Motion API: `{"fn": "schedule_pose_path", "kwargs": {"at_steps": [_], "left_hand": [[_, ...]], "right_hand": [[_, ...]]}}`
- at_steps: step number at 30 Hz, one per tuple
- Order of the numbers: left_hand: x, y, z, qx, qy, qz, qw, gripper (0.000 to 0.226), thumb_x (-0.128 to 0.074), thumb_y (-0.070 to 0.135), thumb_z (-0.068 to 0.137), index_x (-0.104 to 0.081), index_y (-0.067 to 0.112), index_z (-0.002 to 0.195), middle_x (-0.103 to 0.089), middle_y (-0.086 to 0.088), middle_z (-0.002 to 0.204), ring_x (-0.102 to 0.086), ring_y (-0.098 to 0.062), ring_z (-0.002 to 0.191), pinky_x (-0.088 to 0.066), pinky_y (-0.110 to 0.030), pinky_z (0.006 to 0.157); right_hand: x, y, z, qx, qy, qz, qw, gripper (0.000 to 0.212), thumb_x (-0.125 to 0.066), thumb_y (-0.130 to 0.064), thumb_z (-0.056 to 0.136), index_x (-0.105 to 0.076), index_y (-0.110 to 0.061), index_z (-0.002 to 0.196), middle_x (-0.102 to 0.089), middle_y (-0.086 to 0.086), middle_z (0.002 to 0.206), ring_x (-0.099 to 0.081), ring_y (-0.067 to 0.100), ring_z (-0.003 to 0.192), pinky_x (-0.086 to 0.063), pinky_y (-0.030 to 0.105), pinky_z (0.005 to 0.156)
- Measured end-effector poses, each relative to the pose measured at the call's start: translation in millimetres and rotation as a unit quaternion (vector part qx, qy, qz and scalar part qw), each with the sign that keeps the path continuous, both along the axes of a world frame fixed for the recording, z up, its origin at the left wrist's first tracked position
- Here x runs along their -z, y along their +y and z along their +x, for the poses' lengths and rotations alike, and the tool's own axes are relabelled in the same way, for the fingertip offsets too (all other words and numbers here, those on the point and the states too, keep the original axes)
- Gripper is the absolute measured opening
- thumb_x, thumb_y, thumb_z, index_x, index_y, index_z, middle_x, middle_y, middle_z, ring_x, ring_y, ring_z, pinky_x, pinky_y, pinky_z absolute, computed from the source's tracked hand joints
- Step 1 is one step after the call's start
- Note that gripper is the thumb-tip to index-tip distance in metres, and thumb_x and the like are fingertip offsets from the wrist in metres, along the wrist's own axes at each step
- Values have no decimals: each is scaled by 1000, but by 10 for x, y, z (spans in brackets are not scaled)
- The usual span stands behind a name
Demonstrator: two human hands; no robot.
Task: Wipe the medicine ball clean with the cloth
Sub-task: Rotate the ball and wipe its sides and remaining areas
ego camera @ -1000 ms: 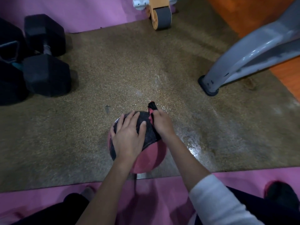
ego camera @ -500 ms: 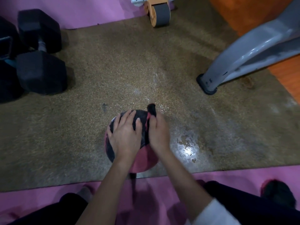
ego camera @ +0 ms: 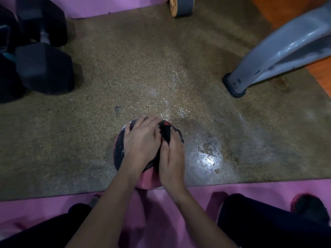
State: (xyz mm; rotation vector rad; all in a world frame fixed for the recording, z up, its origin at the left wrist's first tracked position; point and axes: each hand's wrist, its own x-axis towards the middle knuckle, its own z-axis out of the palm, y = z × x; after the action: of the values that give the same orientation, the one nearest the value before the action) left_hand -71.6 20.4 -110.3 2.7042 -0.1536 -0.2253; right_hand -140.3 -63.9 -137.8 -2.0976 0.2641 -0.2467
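From the head camera we look down on a round black-and-pink rubber medicine ball (ego camera: pixel 119 153), which sits on a speckled brown rubber mat (ego camera: pixel 125 68) close to the mat's near edge, where it meets a pink floor mat (ego camera: pixel 161 204). We see the left hand (ego camera: pixel 141 142) laid over the top of the ball, its fingers spread and following the curve, pressing on it and holding nothing. Just beside it, touching it, the right hand (ego camera: pixel 172 158) grips a dark black cloth with a red patch (ego camera: pixel 165 134); the fingers curl round the bunched fabric and press it against the ball's upper right side. To the right of the ball we note a shiny wet patch (ego camera: pixel 207 156) on the brown mat. Far left lie black hexagonal dumbbells (ego camera: pixel 44 68), at the top a wooden wheel with a grey tyre (ego camera: pixel 180 6), and at the right a grey metal machine leg (ego camera: pixel 268 56) resting on the mat. Dark-trousered knees (ego camera: pixel 259 221) fill the bottom edge.
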Motion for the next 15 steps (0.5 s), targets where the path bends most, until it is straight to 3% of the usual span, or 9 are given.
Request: {"fn": "schedule_pose_path", "kwargs": {"at_steps": [3,5,7,9,11,13,15], "left_hand": [[25,29,-97,-11,13,-2,1000,44,-29,39,104,-48,37,144,-41,20,153,-24,-9,149,-13,-49,122],[28,-4,-154,-20,14,11,1000,47,-28,42,104,-45,34,146,-40,17,155,-23,-12,150,-12,-51,122],[13,-52,-160,-47,10,15,999,55,-21,45,98,-45,32,146,-42,15,154,-26,-14,149,-14,-51,120],[11,-70,-143,-61,3,1,998,58,-18,44,96,-49,33,144,-45,15,152,-29,-14,148,-16,-48,120],[3,-52,-121,-54,-7,-13,998,57,-18,44,96,-52,34,141,-48,16,150,-31,-12,147,-17,-47,120],[25,-20,-112,-50,-5,-19,999,53,-22,42,99,-52,34,141,-48,17,150,-30,-10,147,-16,-48,121],[65,-14,-142,-56,0,-18,998,44,-29,38,105,-52,33,142,-47,16,150,-30,-11,148,-16,-49,121]], "right_hand": [[35,-214,516,27,117,83,989,34,-34,-27,97,-63,-12,108,-65,4,103,-60,20,98,-43,35,83],[47,-367,835,32,236,96,966,31,-35,-26,100,-61,-9,98,-62,7,92,-60,29,92,-41,38,75],[26,-287,746,34,211,52,976,30,-34,-28,101,-60,-11,104,-63,4,96,-60,27,96,-40,36,74],[-56,-48,314,35,81,14,996,36,-31,-32,100,-56,-18,121,-62,-3,115,-58,16,110,-43,33,89],[-53,33,34,19,16,0,1000,42,-29,-30,99,-50,-18,133,-57,-5,130,-51,12,123,-38,30,103],[15,-107,280,23,56,43,997,38,-31,-27,97,-58,-12,120,-62,0,115,-57,16,107,-40,27,89],[34,-308,683,25,189,79,979,31,-33,-24,98,-59,-9,93,-59,4,89,-56,26,90,-36,32,73]]}}
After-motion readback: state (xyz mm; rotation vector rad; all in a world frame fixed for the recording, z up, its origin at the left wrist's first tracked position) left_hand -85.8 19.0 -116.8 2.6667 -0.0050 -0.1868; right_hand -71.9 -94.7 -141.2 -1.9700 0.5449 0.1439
